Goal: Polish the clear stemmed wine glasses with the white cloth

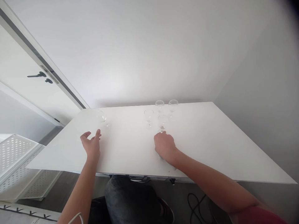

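Observation:
My left hand [91,143] is over the left part of the white table [126,149], fingers curved and apart, holding nothing. Just beyond it a clear stemmed glass [101,117] stands alone. My right hand [165,146] is closed, its fingertips at the foot of another stemmed glass [163,119]; the hand hides part of the contact. Behind that one are two more glasses, a back glass [160,104] and a back right glass [173,104]. To its left is a further clear glass [149,114]. Faint transparent edges show below my right hand, too unclear to name.
A white wall [149,56] rises behind the table's back edge. At left are a door with a dark handle [37,75] and white perforated baskets [16,155] beside the table. A black cable [195,202] lies on the floor below the front edge, near my legs [130,199].

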`<state>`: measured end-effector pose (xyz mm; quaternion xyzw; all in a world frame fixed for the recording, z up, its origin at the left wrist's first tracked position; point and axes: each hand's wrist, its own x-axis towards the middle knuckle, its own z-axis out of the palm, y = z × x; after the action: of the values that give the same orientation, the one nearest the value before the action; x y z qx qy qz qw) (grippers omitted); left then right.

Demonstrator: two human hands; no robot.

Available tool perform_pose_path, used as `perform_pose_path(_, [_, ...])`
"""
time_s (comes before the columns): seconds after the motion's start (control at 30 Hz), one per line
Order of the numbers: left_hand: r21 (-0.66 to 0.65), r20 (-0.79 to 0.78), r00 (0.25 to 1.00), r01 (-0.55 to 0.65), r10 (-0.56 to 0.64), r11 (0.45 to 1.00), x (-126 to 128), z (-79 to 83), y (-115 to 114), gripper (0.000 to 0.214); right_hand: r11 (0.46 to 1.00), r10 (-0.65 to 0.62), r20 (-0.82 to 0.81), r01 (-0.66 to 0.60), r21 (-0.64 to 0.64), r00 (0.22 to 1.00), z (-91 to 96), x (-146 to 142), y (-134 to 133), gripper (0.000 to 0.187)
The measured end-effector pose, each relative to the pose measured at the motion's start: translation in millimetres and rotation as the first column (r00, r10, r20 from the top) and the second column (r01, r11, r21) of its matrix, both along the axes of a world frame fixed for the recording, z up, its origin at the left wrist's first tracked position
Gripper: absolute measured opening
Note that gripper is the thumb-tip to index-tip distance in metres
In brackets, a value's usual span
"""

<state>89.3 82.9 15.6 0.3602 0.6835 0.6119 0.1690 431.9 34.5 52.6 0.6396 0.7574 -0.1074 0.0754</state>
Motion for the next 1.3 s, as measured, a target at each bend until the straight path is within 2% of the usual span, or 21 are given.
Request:
perform_pose_path(0.07, [0.014, 0.199, 0.969, 0.144, -0.144, 0.989, -10.9, -5.1, 13.2, 0.057, 0.999, -0.045, 0.029, 0.045, 0.005, 0.999, 0.3, 6.6, 6.9, 0.036])
perform_pose_path(0.13, [0.079, 0.306, 0.913, 0.257, -0.269, 0.963, -10.9, -7.6, 24.2, 0.058, 0.997, -0.069, 0.023, 0.069, 0.018, 0.997, -1.1, 11.7, 12.5, 0.035])
perform_pose_path(0.23, [0.144, 0.338, 0.863, 0.347, -0.376, 0.927, -3.0, -8.3, 36.2, 0.064, 0.993, -0.097, 0.004, 0.096, 0.070, 0.995, -3.8, 15.3, 15.7, 0.033])
perform_pose_path(0.4, [0.204, 0.352, 0.829, 0.385, -0.434, 0.900, 2.7, -9.0, 46.0, 0.063, 0.978, -0.095, -0.120, 0.115, 0.176, 0.988, -1.6, 5.8, 6.7, 0.018])
perform_pose_path(0.47, [0.223, 0.353, 0.818, 0.398, -0.454, 0.890, 3.0, -9.0, 46.7, 0.062, 0.958, 0.087, -0.288, -0.001, 0.286, 0.954, -1.1, -3.1, 1.3, 0.027])
perform_pose_path(0.5, [0.233, 0.356, 0.815, 0.396, -0.457, 0.888, 3.6, -8.6, 46.6, 0.062, 0.931, 0.223, -0.369, -0.085, 0.355, 0.902, -2.0, -8.2, -1.0, 0.031])
perform_pose_path(0.57, [0.251, 0.373, 0.808, 0.386, -0.456, 0.888, 6.1, -7.1, 46.3, 0.060, 0.857, 0.451, -0.490, -0.209, 0.471, 0.747, -6.8, -18.3, -3.7, 0.034])
perform_pose_path(0.63, [0.261, 0.406, 0.785, 0.391, -0.468, 0.883, 10.2, -4.9, 46.7, 0.058, 0.848, 0.505, -0.606, -0.222, 0.481, 0.614, -14.5, -26.7, -2.7, 0.032])
perform_pose_path(0.7, [0.280, 0.430, 0.758, 0.404, -0.490, 0.871, 15.3, -2.5, 47.9, 0.056, 0.915, 0.397, -0.763, -0.157, 0.372, 0.510, -22.3, -31.9, 1.8, 0.033])
perform_pose_path(0.77, [0.314, 0.429, 0.756, 0.389, -0.495, 0.866, 21.3, -0.5, 48.1, 0.053, 0.986, 0.165, -0.902, -0.085, 0.142, 0.398, -27.2, -33.4, 7.9, 0.038])
perform_pose_path(0.8, [0.330, 0.419, 0.764, 0.375, -0.491, 0.866, 24.9, 0.3, 46.9, 0.051, 0.997, 0.020, -0.943, -0.071, -0.004, 0.333, -28.0, -33.1, 10.7, 0.042])
perform_pose_path(0.83, [0.342, 0.403, 0.776, 0.363, -0.485, 0.866, 28.9, 0.7, 44.2, 0.050, 0.985, -0.121, -0.957, -0.088, -0.149, 0.263, -27.8, -32.3, 12.8, 0.045])
perform_pose_path(0.9, [0.343, 0.347, 0.804, 0.371, -0.483, 0.863, 38.1, 0.5, 33.8, 0.049, 0.905, -0.349, -0.929, -0.212, -0.368, 0.120, -24.7, -30.7, 14.4, 0.046])
perform_pose_path(0.97, [0.308, 0.252, 0.829, 0.420, -0.499, 0.854, 47.7, -1.2, 16.8, 0.052, 0.816, -0.467, -0.884, -0.381, -0.435, 0.009, -20.1, -30.1, 12.8, 0.039])
perform_pose_path(1.03, [0.241, 0.134, 0.854, 0.463, -0.502, 0.853, 55.4, -3.6, -3.7, 0.056, 0.776, -0.488, -0.872, -0.478, -0.412, -0.039, -16.3, -31.1, 9.8, 0.028])
perform_pose_path(1.07, [0.195, 0.075, 0.860, 0.483, -0.504, 0.853, 58.2, -4.7, -14.1, 0.058, 0.803, -0.457, -0.888, -0.456, -0.385, -0.056, -15.3, -32.0, 8.3, 0.024])
perform_pose_path(1.1, [0.148, 0.018, 0.863, 0.498, -0.506, 0.855, 60.4, -5.5, -23.9, 0.058, 0.861, -0.391, -0.918, -0.380, -0.340, -0.066, -15.0, -32.8, 7.2, 0.021])
perform_pose_path(1.17, [0.079, -0.091, 0.859, 0.511, -0.504, 0.856, 63.5, -6.4, -40.3, 0.057, 0.981, -0.170, -0.985, -0.104, -0.165, -0.043, -16.5, -33.9, 6.2, 0.018])
perform_pose_path(1.2, [0.059, -0.143, 0.851, 0.517, -0.505, 0.854, 64.9, -6.5, -46.5, 0.055, 0.999, -0.036, -0.999, 0.036, -0.036, 0.005, -18.0, -34.0, 6.1, 0.017])
perform_pose_path(1.23, [0.048, -0.187, 0.840, 0.526, -0.509, 0.849, 66.6, -6.5, -51.4, 0.054, 0.985, 0.095, -0.993, 0.136, 0.105, 0.077, -19.7, -34.1, 6.2, 0.017])
perform_pose_path(1.3, [0.040, -0.243, 0.808, 0.562, -0.537, 0.826, 71.0, -6.5, -57.3, 0.052, 0.919, 0.309, -0.921, 0.176, 0.353, 0.237, -23.1, -34.7, 5.8, 0.017])
